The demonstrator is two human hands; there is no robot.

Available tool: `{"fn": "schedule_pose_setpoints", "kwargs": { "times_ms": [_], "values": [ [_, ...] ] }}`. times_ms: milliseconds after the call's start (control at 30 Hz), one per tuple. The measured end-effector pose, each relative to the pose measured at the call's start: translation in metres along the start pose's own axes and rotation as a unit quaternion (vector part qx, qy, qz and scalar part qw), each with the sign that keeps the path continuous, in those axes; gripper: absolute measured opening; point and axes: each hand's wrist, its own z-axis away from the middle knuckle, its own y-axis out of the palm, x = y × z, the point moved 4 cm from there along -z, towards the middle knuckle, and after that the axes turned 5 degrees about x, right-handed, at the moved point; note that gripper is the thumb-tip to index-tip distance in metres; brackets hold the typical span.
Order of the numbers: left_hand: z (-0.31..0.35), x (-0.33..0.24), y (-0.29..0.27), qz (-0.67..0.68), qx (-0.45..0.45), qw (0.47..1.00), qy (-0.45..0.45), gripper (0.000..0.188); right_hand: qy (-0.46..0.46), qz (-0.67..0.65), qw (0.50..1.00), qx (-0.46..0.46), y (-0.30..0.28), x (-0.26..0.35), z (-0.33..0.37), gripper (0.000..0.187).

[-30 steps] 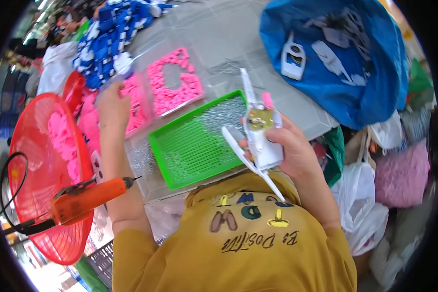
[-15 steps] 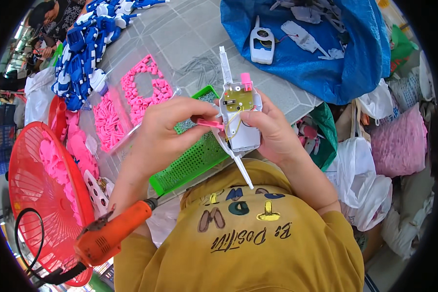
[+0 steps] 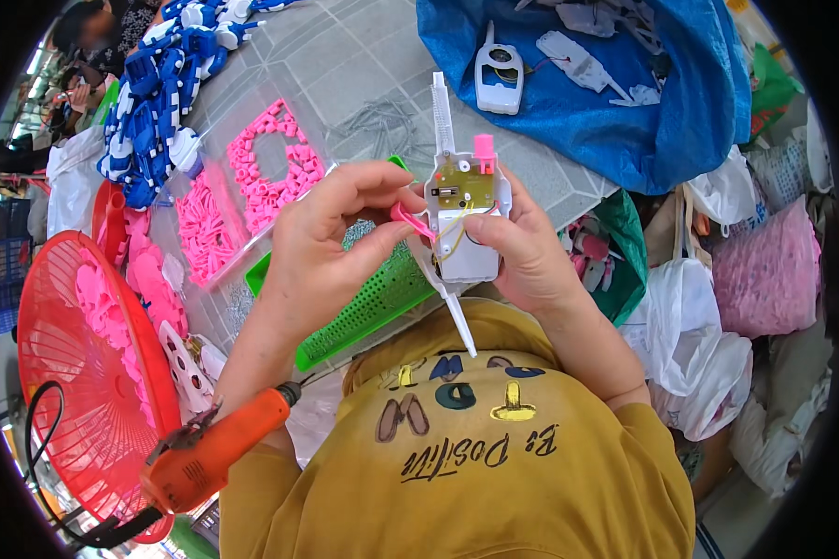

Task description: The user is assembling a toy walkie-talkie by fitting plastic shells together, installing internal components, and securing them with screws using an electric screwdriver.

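My right hand (image 3: 536, 256) grips a white plastic toy shell (image 3: 466, 247) with long thin white arms, a small circuit board, yellow wires and a pink button on top. My left hand (image 3: 331, 242) pinches a small pink plastic part (image 3: 410, 221) and presses it against the shell's left side. Both hands hover over a green mesh tray (image 3: 364, 312) on the grey table.
An orange electric screwdriver (image 3: 210, 452) hangs at lower left beside a red round basket (image 3: 84, 373) of pink pieces. Clear trays of pink parts (image 3: 252, 186), blue and white parts (image 3: 163, 88), a blue bag (image 3: 625, 102) with white shells, and plastic bags (image 3: 718, 307) at right.
My left hand came from the pink parts tray to the shell with a pink part. The shell has been raised and brought closer to me.
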Motion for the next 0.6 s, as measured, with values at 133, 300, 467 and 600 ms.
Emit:
{"fn": "schedule_pose_setpoints", "kwargs": {
  "times_ms": [133,300,467,600],
  "values": [
    [0.0006,-0.0017,0.0005,-0.002,-0.011,1.000,0.015,0.040,0.023,0.008,1.000,0.015,-0.0058,-0.0035,0.0012,0.057],
    [0.0015,-0.0021,-0.0036,-0.030,0.005,0.999,0.035,0.035,0.017,0.026,1.000,0.004,-0.0026,-0.0032,0.0032,0.056],
    [0.0006,-0.0062,-0.0030,-0.107,0.008,0.993,0.047,0.030,-0.001,0.036,0.999,0.015,-0.0018,-0.0042,0.0042,0.058],
    [-0.0007,-0.0068,-0.0004,-0.131,-0.007,0.989,0.067,0.029,0.006,0.033,0.999,-0.001,-0.0030,-0.0064,0.0044,0.059]
  ]
}}
